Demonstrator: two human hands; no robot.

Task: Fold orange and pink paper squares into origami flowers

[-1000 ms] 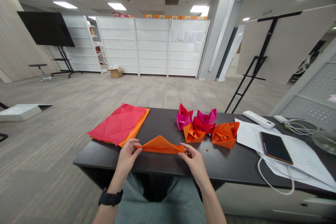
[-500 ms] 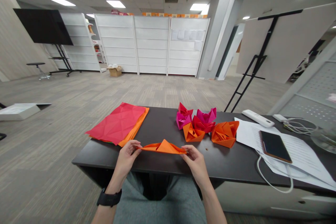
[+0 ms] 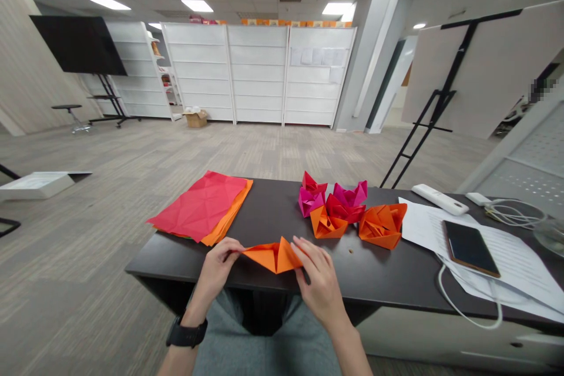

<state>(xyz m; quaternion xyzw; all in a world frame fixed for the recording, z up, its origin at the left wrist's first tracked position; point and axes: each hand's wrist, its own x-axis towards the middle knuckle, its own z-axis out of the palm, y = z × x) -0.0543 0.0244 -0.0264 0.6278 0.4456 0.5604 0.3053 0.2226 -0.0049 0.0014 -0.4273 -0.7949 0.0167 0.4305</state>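
Note:
An orange paper boat (image 3: 268,257), folded and pointed at its middle, is held above the front edge of the dark table. My left hand (image 3: 219,264) pinches its left tip between thumb and fingers. On its right end, my right hand (image 3: 318,275) has the fingers over the far side and the thumb at the near side. Beyond, to the right, sits a cluster of folded boats: a near orange boat (image 3: 329,223), a red boat (image 3: 343,210), a magenta boat (image 3: 352,194) and a larger orange boat (image 3: 382,226) among them.
A stack of red and orange paper sheets (image 3: 200,205) lies at the table's left. Toward the right are printed papers (image 3: 423,223), a phone (image 3: 470,248), a white power strip (image 3: 439,199) and a looping white cable (image 3: 473,324). The dark table (image 3: 273,200) has its near edge by my lap.
My right hand has shifted from pinching the right tip to gripping over the boat's right end. The orange boat has turned and opened, showing a deeper V-shaped face.

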